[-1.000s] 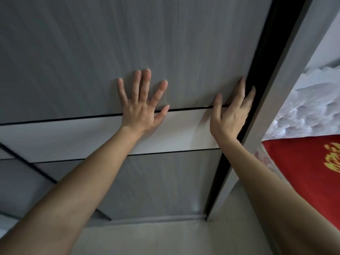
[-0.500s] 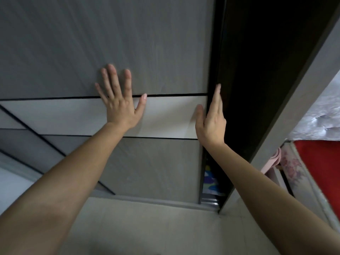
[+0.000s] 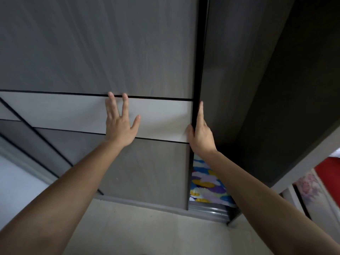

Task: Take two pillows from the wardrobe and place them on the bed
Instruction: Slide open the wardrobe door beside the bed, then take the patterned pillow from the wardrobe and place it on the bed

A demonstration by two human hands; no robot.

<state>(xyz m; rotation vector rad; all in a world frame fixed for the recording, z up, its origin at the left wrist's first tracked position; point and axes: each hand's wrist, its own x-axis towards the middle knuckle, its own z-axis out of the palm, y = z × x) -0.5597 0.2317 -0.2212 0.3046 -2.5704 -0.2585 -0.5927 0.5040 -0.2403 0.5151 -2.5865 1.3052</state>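
Observation:
A grey sliding wardrobe door [image 3: 114, 52] with a pale horizontal band fills the view. My left hand [image 3: 120, 124] lies flat on that band, fingers spread. My right hand [image 3: 200, 133] grips the door's black right edge, thumb on the front and fingers behind it. To the right of the edge the wardrobe stands open and dark [image 3: 248, 89]. At its bottom lies a patterned blue, yellow and white fabric item [image 3: 206, 183], partly hidden by my right forearm; whether it is a pillow I cannot tell. A red bed cover [image 3: 329, 173] shows at the far right.
The wardrobe's grey side panel [image 3: 303, 162] slants down the right side. A metal sliding track [image 3: 211, 210] runs along the floor under the opening. Pale floor tiles [image 3: 138, 230] lie below my arms. A second door panel [image 3: 24, 137] overlaps at the left.
The door has slid left under both hands, widening the dark opening and uncovering more of the patterned fabric. The bed has shifted toward the right edge of view.

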